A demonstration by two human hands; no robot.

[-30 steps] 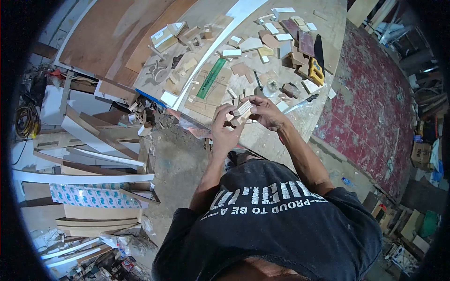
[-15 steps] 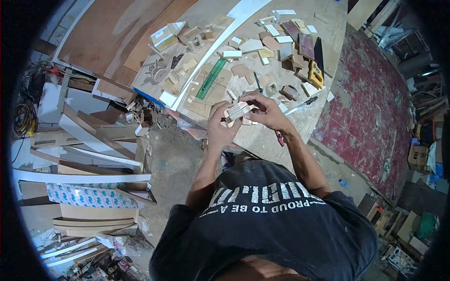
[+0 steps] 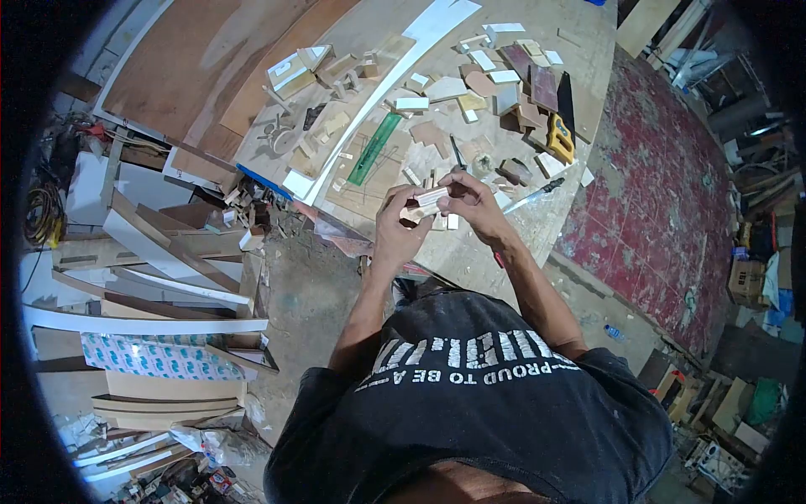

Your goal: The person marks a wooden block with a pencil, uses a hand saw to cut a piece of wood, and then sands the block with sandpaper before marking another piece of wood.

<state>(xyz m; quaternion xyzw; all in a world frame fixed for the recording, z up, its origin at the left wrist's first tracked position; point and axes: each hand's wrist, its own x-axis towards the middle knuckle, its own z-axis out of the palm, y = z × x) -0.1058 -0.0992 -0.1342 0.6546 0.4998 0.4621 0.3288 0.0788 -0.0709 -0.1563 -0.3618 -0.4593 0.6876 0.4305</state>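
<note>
Between my two hands is a small wooden block (image 3: 431,199) with a layered, striped edge, held above the near edge of the workbench (image 3: 457,262). My left hand (image 3: 400,228) is closed around its left end. At the right end, the fingers and thumb of my right hand (image 3: 475,206) pinch it. Small wood offcuts lie just beyond and beneath my fingers. A green ruler (image 3: 374,149) rests on a thin board to the left. Close to my right hand lie a utility knife (image 3: 537,194) and a dark pencil-like tool (image 3: 457,151).
A handsaw with a yellow handle (image 3: 561,139) lies on the right of the bench. Scattered wood offcuts (image 3: 445,88) and a long curved white strip (image 3: 378,92) cover much of the top. Curved panels (image 3: 168,321) are stacked at left; a red floor (image 3: 646,202) lies right.
The wooden block has turned between my hands, so its striped edge faces differently. Both hands stay closed on it, and the view has shifted slightly.
</note>
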